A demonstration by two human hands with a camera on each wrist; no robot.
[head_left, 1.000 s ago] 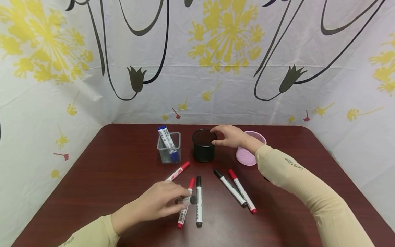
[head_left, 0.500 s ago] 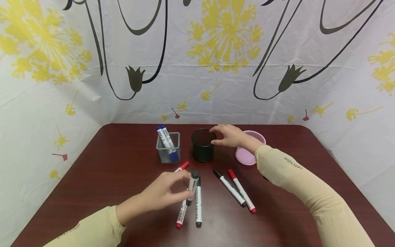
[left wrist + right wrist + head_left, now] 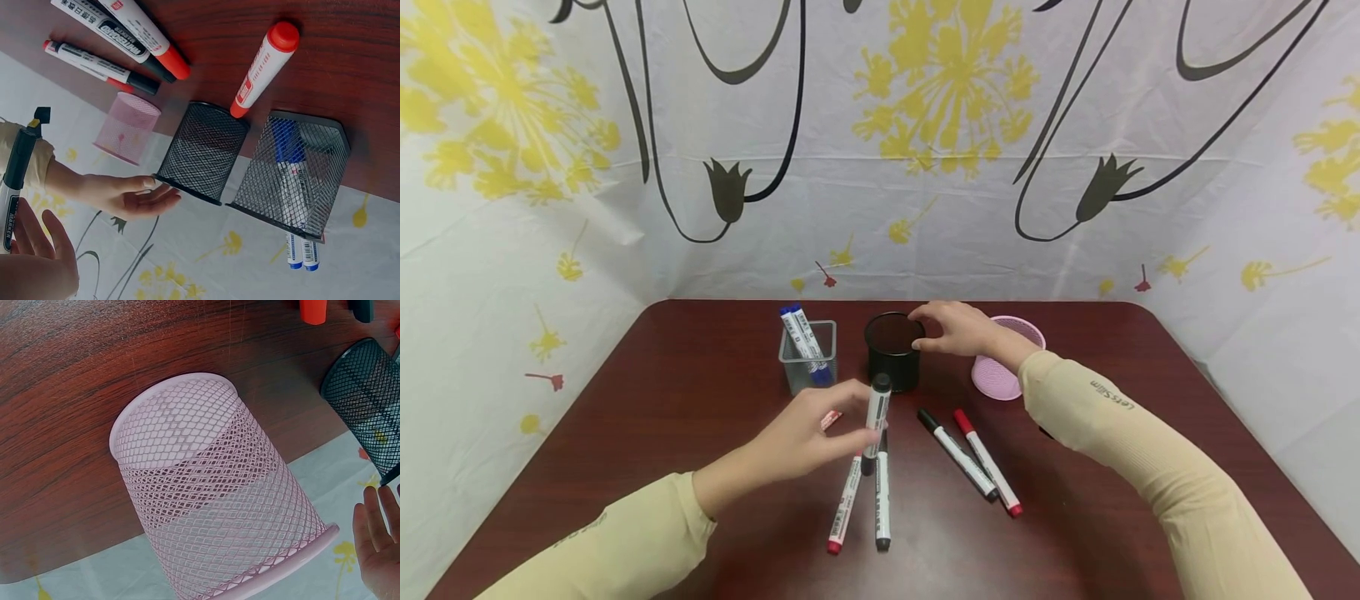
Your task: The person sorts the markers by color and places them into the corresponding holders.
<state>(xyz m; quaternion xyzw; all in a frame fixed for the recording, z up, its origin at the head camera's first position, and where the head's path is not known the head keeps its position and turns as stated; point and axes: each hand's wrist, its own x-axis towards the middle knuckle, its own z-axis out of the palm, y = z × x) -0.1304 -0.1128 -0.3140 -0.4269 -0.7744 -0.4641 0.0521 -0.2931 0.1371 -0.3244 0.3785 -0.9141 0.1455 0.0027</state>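
- Black-ended marker, white-barrelled, pinched between thumb and fingers of left hand; nearly upright, slightly tilted, raised off surface in front of black mesh cup.
- Right hand with thumb and fingers parted and relaxed, at right side of black mesh cup's rim.
- Below left hand, side by side on surface: red-capped marker and black-capped marker.
- Another red marker, mostly hidden by left hand in head view, lying near grey mesh holder.
- Leaning inside grey mesh holder, left of black mesh cup: two blue-capped markers.
- To the right, close together: black-and-white marker, red-and-white marker.
- Pink mesh cup just behind right wrist.
- Flower-printed cloth behind surface.
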